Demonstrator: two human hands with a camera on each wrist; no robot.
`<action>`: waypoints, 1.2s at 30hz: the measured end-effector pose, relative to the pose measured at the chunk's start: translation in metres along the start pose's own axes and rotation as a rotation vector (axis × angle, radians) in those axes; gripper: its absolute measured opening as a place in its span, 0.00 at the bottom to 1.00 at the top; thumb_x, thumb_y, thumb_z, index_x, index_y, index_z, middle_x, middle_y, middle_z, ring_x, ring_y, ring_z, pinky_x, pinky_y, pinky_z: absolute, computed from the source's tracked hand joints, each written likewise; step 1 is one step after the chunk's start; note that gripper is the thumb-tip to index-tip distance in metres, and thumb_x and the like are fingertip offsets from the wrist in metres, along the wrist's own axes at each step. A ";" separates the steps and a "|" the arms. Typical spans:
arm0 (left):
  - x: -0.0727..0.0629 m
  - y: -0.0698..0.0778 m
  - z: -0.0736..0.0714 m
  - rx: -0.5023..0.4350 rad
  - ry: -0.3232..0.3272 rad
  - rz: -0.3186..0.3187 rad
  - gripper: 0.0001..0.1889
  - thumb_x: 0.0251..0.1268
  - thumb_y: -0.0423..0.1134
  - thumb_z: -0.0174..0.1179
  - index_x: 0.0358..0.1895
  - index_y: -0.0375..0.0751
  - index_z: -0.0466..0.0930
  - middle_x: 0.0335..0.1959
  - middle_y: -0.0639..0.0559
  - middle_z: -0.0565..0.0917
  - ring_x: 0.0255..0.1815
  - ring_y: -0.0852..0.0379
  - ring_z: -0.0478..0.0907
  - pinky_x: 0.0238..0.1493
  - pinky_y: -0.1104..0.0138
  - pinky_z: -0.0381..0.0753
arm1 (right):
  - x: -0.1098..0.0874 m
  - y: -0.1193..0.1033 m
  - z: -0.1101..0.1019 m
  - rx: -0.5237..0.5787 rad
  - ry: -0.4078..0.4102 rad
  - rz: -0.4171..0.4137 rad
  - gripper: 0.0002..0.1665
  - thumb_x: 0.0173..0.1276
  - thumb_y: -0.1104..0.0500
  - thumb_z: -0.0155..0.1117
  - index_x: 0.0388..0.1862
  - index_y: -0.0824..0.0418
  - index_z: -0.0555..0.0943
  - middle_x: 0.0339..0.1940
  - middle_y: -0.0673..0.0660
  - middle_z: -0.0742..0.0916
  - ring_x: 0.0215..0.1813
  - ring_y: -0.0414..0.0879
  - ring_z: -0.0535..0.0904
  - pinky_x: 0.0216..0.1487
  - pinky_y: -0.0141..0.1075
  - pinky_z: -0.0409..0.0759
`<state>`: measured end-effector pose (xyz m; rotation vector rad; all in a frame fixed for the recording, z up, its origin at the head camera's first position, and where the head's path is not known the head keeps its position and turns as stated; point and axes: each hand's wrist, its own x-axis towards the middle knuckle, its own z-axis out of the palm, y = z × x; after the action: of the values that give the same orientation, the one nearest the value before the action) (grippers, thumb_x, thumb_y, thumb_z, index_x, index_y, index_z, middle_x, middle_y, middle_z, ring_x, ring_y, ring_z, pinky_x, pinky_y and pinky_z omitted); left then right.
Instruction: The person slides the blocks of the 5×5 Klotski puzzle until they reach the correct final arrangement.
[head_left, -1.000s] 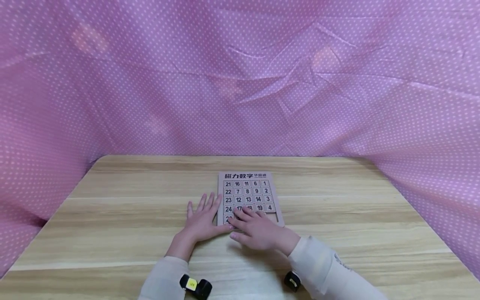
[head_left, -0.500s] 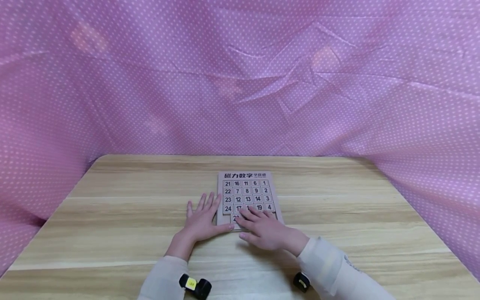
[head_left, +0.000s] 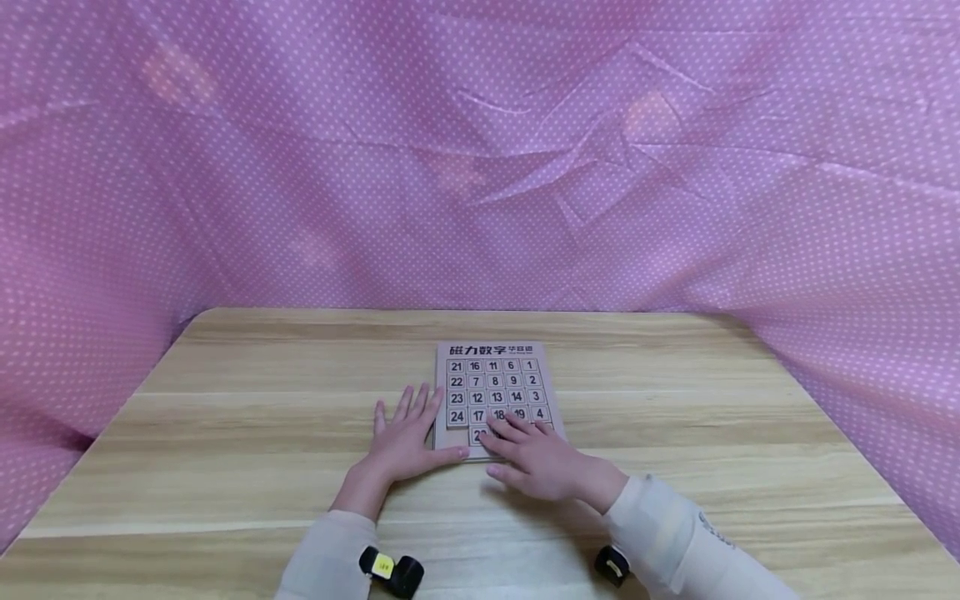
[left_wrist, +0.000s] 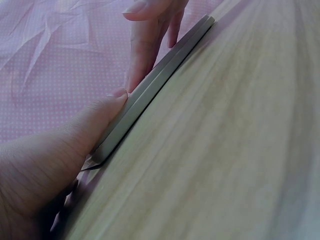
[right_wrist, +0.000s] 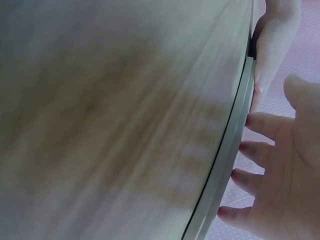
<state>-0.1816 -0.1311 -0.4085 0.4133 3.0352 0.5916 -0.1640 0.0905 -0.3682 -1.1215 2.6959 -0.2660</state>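
A sliding number puzzle (head_left: 551, 392) in a flat light frame lies on the table, its numbered tiles (head_left: 497, 397) set in rows. At its left side rests my left hand (head_left: 405, 450), fingers spread and straight, thumb on the near left corner of the frame. The left wrist view shows that thumb (left_wrist: 102, 112) on the frame's edge. My right hand (head_left: 543, 468) lies over the near right part, its fingertips on the bottom row and hiding most of those tiles. In the right wrist view its fingers (right_wrist: 257, 152) touch the puzzle from above. A gap shows at the bottom row's left end.
The wood-grain table (head_left: 262, 433) extends around the puzzle on all sides. A pink dotted cloth (head_left: 480, 167) hangs behind the table and along both sides. Black wrist cameras (head_left: 392, 571) sit by both sleeves.
My right hand has slid to the right, and the bottom row of tiles has moved right with it. The gap has gone from that row's right end to its left. The left hand stays put.
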 end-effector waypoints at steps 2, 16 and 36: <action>0.001 0.000 0.000 0.001 0.001 0.002 0.53 0.37 0.76 0.46 0.67 0.46 0.45 0.67 0.45 0.45 0.66 0.46 0.36 0.56 0.44 0.27 | 0.000 -0.001 -0.001 0.003 -0.009 0.014 0.32 0.66 0.39 0.34 0.65 0.52 0.58 0.67 0.53 0.55 0.66 0.55 0.45 0.59 0.55 0.44; 0.003 -0.002 -0.001 0.021 -0.013 0.016 0.55 0.36 0.78 0.40 0.67 0.47 0.44 0.67 0.45 0.45 0.66 0.46 0.35 0.56 0.44 0.27 | 0.048 -0.002 -0.012 -0.003 0.030 0.089 0.35 0.66 0.38 0.34 0.65 0.56 0.58 0.67 0.56 0.57 0.65 0.56 0.47 0.58 0.57 0.49; 0.004 -0.001 -0.003 0.011 -0.021 0.013 0.52 0.38 0.75 0.45 0.66 0.45 0.50 0.67 0.46 0.46 0.66 0.47 0.35 0.56 0.44 0.26 | 0.103 0.000 -0.007 -0.028 0.032 0.239 0.37 0.65 0.35 0.28 0.66 0.55 0.57 0.67 0.53 0.55 0.66 0.53 0.44 0.60 0.54 0.46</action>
<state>-0.1856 -0.1324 -0.4064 0.4378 3.0190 0.5678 -0.2368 0.0181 -0.3737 -0.7971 2.8340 -0.2091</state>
